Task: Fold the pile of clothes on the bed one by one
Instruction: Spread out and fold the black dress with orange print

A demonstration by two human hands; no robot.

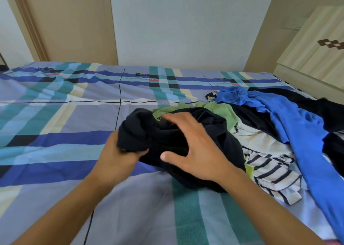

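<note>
A crumpled black garment point(216, 133) lies at the left end of the clothes pile on the bed point(55, 114). My left hand point(119, 155) grips a bunched part of it from below, at its left side. My right hand point(193, 148) lies over the top of the black garment with fingers spread and fairly straight. Behind it a green garment point(221, 109) peeks out. To the right lie a long blue garment point(301, 133), a black-and-white striped one point(273, 172) and more dark clothes point(279, 94), all unfolded.
The bed has a blue, teal and cream plaid sheet, bare on its left half and near me. A light wooden headboard or cabinet point(316, 58) stands at the right. A wall and door frame point(31, 25) lie behind the bed.
</note>
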